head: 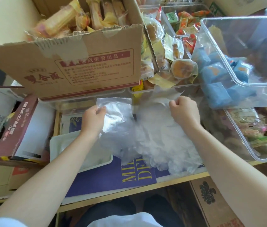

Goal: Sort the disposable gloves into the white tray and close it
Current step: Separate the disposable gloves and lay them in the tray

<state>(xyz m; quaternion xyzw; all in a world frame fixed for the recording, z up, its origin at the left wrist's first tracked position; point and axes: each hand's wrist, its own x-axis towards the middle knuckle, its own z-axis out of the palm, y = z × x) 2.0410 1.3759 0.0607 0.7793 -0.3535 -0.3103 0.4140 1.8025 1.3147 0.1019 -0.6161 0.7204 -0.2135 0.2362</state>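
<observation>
— Nearest the lens, what do you see?
— Two bare forearms reaching up from six o'clock over a purple printed sheet [113,176] that lies on a pale wooden table edge [129,192].

— And the left hand?
— The left hand [93,117] sits just left of centre, fingers curled, pinching the edge of a clear plastic bag [116,112] that stands up at about eleven o'clock from the pile.

— The right one?
— The right hand [184,111], toward one o'clock of centre, is fisted round a thin bit of film at the top of the same heap; whether that is a glove or the bag, I cannot tell.

— Where are the gloves?
— The disposable gloves [162,145] form a crumpled, translucent mound at centre, between the two wrists, spilling toward five o'clock onto the purple sheet.

— And the tray?
— The white tray [59,145] lies at eight o'clock of the mound, under the left forearm, its right part covered by the gloves.

— Anything else around?
— A cardboard box [73,63] of wrapped snacks at eleven o'clock, and clear plastic bins [244,82] of packets at two and three o'clock.
</observation>
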